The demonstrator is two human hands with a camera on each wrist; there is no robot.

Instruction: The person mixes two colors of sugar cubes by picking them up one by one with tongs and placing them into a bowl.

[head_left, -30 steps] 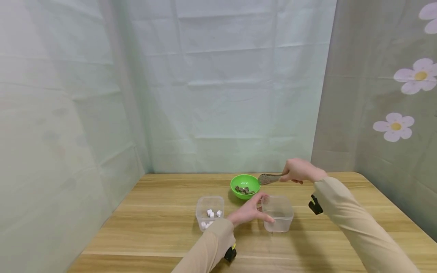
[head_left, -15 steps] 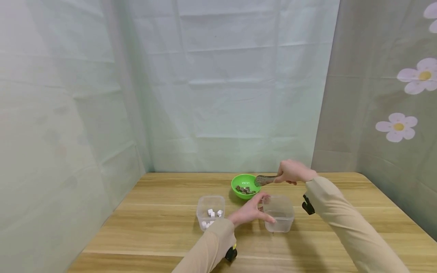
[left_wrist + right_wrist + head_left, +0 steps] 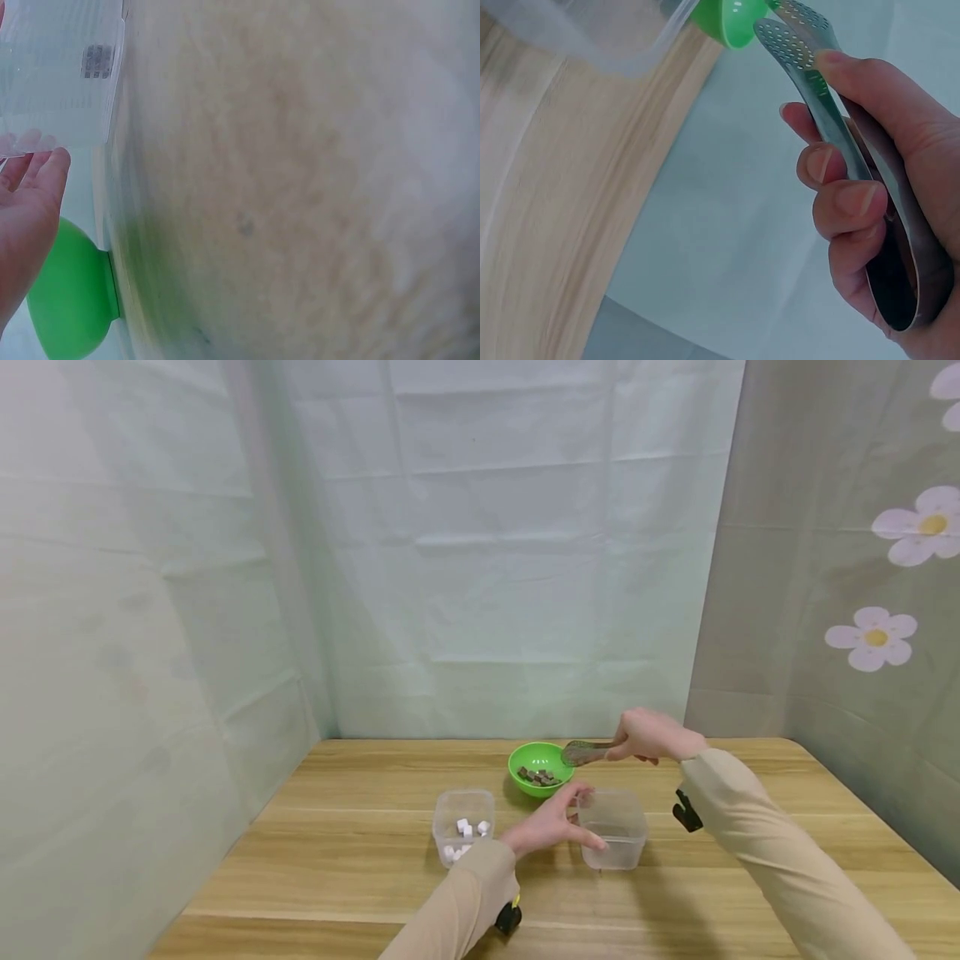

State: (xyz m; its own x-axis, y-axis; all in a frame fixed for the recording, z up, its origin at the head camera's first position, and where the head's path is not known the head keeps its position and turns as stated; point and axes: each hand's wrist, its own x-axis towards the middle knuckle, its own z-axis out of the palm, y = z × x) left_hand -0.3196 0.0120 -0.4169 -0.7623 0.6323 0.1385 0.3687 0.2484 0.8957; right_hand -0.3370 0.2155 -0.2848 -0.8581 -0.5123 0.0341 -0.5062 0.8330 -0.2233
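Note:
My right hand [image 3: 648, 735] grips metal tongs [image 3: 855, 135] with perforated ends. In the head view the tong tips are at the right rim of a green bowl [image 3: 551, 756]. Brown cubes [image 3: 538, 777] lie in the bottom of that bowl. The right wrist view cuts off the far tips, so I cannot tell if anything is between them. My left hand [image 3: 555, 821] holds a clear plastic container [image 3: 615, 852] by its left side, thumb in front and fingers behind. In the left wrist view its fingertips touch the container wall [image 3: 56, 82].
Another clear container [image 3: 442, 810] with several white cubes [image 3: 467, 831] stands left of my left hand, partly behind the sleeve. The wooden table [image 3: 322, 860] runs back to a pale curtain [image 3: 502, 568]. A flowered cloth [image 3: 810, 560] hangs at the right.
The right hand and tongs moved left toward the bowl, then shifted slightly back right. My left hand stays on the clear container.

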